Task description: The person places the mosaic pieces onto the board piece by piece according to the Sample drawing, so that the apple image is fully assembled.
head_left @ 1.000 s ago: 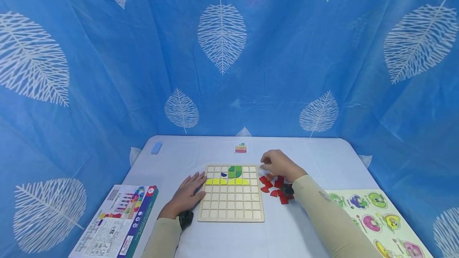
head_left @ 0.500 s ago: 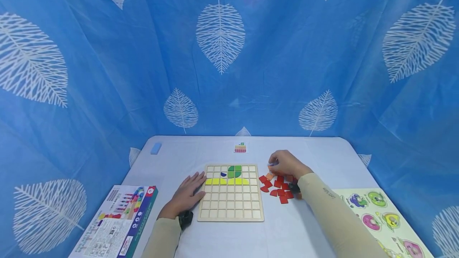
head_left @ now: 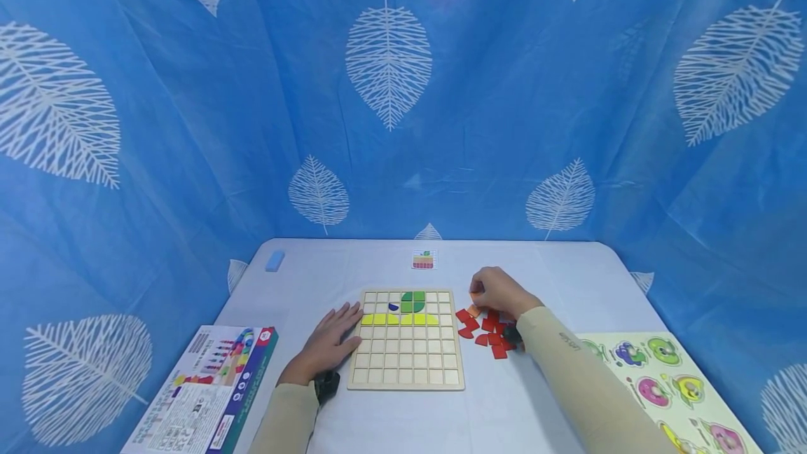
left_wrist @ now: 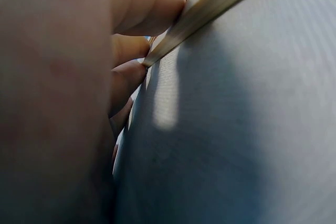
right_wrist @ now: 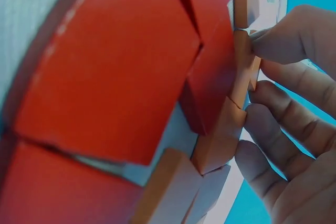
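A wooden grid board (head_left: 405,358) lies in the middle of the table. Green tiles (head_left: 413,302), a row of yellow tiles (head_left: 400,319) and a small dark blue piece (head_left: 394,307) sit on it. My left hand (head_left: 329,343) lies along the board's left edge, fingertips touching its rim; the left wrist view shows the fingers (left_wrist: 149,6) against the wooden side. To the board's upper right, my right hand (head_left: 501,291) pinches an orange tile (right_wrist: 255,72) between thumb and fingers. Other orange tiles (right_wrist: 220,135) and red tiles (right_wrist: 115,72) lie beside and below it.
A small picture card (head_left: 424,260) lies behind the board. At the far left is a light blue block (head_left: 274,260). A printed box (head_left: 202,391) stands at the front left, and a sheet with fruit pictures (head_left: 668,387) lies at the right.
My right hand has moved right from beside the board's upper corner to the orange tiles and taken hold of one. My left hand has stayed at the board's edge.
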Demonstrator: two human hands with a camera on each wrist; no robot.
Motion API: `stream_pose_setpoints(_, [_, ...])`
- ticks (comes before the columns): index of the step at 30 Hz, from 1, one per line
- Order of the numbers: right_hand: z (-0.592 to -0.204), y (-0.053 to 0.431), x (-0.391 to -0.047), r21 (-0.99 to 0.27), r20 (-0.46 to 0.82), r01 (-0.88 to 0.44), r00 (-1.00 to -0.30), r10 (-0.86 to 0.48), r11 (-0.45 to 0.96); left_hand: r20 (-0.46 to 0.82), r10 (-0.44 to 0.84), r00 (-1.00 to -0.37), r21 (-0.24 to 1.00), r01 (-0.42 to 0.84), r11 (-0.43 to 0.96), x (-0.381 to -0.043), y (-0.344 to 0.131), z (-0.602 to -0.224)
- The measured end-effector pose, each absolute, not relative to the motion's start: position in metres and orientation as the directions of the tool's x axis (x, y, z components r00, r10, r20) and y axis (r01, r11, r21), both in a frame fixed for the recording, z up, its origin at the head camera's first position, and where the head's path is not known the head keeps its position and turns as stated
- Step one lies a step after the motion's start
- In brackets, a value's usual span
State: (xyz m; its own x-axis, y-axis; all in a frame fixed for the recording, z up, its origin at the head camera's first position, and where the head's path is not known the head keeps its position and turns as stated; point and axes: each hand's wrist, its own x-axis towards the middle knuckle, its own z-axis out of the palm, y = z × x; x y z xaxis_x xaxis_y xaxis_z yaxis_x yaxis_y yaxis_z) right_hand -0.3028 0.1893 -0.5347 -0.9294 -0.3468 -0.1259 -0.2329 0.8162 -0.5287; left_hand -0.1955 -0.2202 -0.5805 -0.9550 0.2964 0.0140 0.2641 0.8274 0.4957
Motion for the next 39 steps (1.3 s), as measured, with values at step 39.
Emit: stream_pose_setpoints(39, [-0.529, 0.179, -0.304, -0.461, -0.084, -0.268, -0.936, -0.342, 0.846, 0.012, 0.278, -0.960, 0.519, 0.244, 0.819, -0.193, -0.218, -0.577])
